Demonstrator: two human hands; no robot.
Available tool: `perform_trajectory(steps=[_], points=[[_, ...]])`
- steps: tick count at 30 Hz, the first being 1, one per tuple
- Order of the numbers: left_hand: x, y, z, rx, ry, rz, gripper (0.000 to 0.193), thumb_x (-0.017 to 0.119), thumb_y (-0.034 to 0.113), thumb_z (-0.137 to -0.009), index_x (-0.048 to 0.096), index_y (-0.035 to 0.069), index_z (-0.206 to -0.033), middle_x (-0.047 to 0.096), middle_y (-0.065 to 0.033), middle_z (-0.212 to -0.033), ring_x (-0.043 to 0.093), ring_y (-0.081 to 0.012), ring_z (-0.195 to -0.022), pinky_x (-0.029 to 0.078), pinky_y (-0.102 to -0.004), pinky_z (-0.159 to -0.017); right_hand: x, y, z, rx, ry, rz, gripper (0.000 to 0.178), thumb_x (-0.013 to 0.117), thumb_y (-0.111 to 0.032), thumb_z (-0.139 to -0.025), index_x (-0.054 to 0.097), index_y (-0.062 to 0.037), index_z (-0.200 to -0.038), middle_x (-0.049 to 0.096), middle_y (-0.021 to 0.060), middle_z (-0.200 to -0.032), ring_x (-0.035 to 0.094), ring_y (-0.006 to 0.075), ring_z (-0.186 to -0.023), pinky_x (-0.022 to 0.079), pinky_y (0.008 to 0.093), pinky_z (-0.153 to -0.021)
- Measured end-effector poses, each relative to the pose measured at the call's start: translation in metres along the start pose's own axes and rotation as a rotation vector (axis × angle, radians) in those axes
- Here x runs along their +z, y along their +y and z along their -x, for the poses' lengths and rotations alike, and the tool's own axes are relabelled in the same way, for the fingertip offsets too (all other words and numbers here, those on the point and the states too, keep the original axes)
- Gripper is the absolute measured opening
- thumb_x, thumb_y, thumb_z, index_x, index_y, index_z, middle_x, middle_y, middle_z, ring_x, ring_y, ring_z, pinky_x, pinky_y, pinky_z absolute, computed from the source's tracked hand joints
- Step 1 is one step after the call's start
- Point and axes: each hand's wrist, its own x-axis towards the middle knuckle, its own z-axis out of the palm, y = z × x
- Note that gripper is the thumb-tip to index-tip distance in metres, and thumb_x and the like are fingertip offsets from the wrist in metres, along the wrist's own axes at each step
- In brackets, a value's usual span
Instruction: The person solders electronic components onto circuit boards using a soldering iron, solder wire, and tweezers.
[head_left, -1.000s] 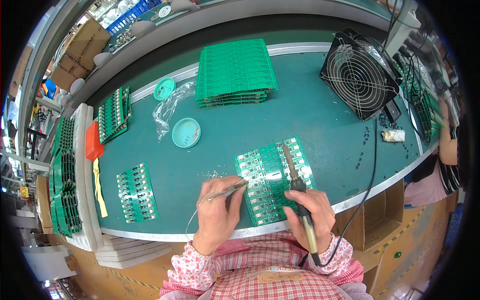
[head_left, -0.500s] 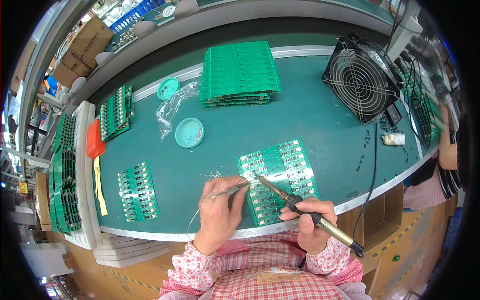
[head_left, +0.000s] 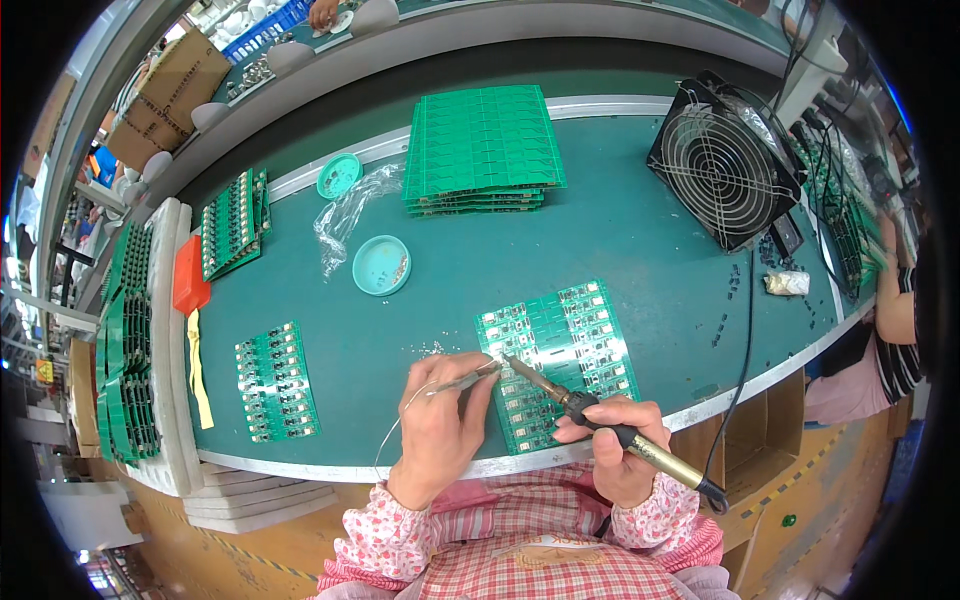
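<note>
My right hand (head_left: 622,440) is closed around a soldering iron (head_left: 650,455) with a black grip and brass-coloured handle. Its tip rests at the left part of a green circuit board (head_left: 590,372) carrying rows of small components. Beside that tip, my left hand (head_left: 440,405) pinches slim metal tweezers (head_left: 465,381), their points over the board's left edge. A thin solder wire (head_left: 388,440) also loops through the left hand. Whether the tweezers grip a part is too small to see. Tiny pale parts (head_left: 432,348) lie scattered just beyond the left hand.
A smaller populated board (head_left: 275,383) lies to the left. Behind are a stack of green boards (head_left: 480,145), two turquoise dishes (head_left: 381,266) (head_left: 340,176) and crumpled clear plastic (head_left: 345,220). A black fan (head_left: 725,165) stands at right, its cable crossing the table edge. More boards (head_left: 130,340) line the left.
My right hand and the iron have shifted slightly left, the tip coming a little nearer to me. My left hand stays almost still. Another person's hand has appeared at the far shelf.
</note>
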Motion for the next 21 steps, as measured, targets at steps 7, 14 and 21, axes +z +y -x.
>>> perform_trajectory(steps=[7, 14, 21], points=[[0.001, -0.002, 0.000, 0.025, 0.004, 0.007, 0.015, 0.072, -0.001, -0.084, 0.069, 0.003, -0.098, 0.071, -0.0088, -0.100, 0.065, -0.0300, -0.091, 0.050, -0.0396, -0.083, 0.002, -0.011, 0.000, 0.315, 0.068, 0.024, 0.014, 0.063, -0.011, -0.097, 0.060, 0.0002, -0.104, 0.074, 0.0109, -0.075, 0.074, 0.0164, -0.070, 0.058, 0.0289, -0.064], [0.002, -0.003, 0.000, 0.037, 0.017, 0.008, 0.015, 0.072, -0.002, -0.083, 0.068, 0.003, -0.097, 0.071, -0.0093, -0.100, 0.065, -0.0308, -0.090, 0.049, -0.0404, -0.082, 0.004, -0.010, -0.006, 0.283, -0.001, 0.095, 0.013, 0.065, -0.010, -0.097, 0.061, 0.0004, -0.104, 0.074, 0.0103, -0.077, 0.074, 0.0153, -0.070, 0.058, 0.0276, -0.063], [0.004, -0.004, 0.001, 0.043, 0.037, 0.027, 0.023, 0.075, 0.000, -0.082, 0.067, 0.006, -0.102, 0.071, -0.0071, -0.099, 0.063, -0.0310, -0.087, 0.050, -0.0402, -0.083, 0.005, -0.008, -0.009, 0.030, -0.075, 0.224, 0.014, 0.071, -0.002, -0.088, 0.064, -0.0006, -0.100, 0.074, 0.0100, -0.075, 0.074, 0.0196, -0.068, 0.057, 0.0296, -0.059]])
